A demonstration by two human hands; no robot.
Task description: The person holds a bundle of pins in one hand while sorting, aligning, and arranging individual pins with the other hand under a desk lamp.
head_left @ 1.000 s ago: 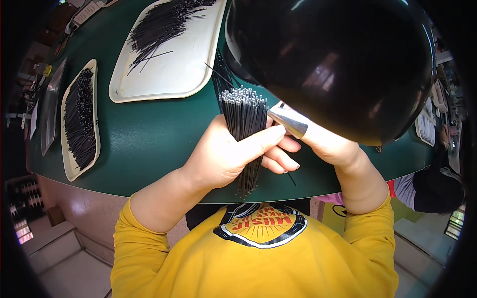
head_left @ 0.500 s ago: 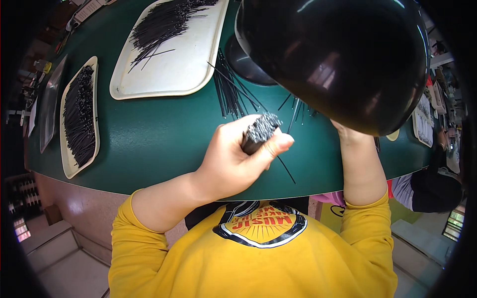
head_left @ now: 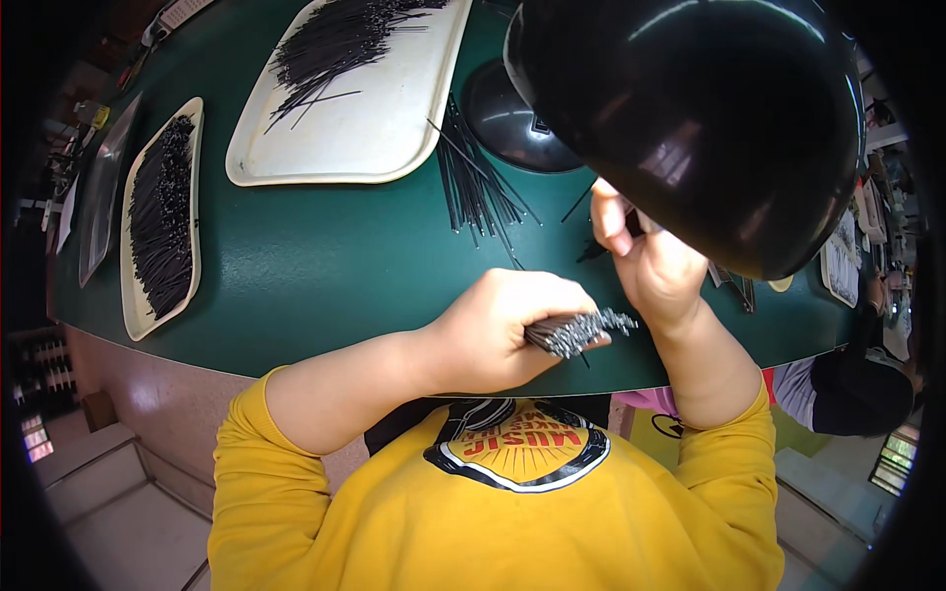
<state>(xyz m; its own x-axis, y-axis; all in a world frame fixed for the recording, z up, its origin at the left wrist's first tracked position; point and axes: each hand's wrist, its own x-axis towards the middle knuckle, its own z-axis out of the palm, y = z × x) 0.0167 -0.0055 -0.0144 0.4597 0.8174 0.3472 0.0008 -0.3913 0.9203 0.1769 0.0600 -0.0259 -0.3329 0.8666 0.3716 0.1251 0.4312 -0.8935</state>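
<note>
My left hand [head_left: 488, 330] is closed around a thick bundle of thin black wires [head_left: 572, 333], whose silvery tips point right, above the table's near edge. To its right, my right hand [head_left: 662, 274] is raised with its fingers curled inward, partly under a large glossy black dome [head_left: 700, 128] like a lamp hood. What those fingers hold, if anything, I cannot make out. Loose black wires [head_left: 473, 187] lie fanned out on the green table [head_left: 315, 256], beyond my left hand. Next to them rests a round black base [head_left: 507, 118].
A large cream tray [head_left: 394, 148] holding black wires stands at the far left. Nearer the left edge are a narrow tray [head_left: 138, 325] full of similar wires and a clear plastic sheet [head_left: 106, 192]. Another person [head_left: 857, 384] sits at right, near a white tray [head_left: 840, 264].
My left hand has moved nearer and slightly right, tipping the wire bundle rightward. My right hand has come out further from under the dome, its fingers now partly showing.
</note>
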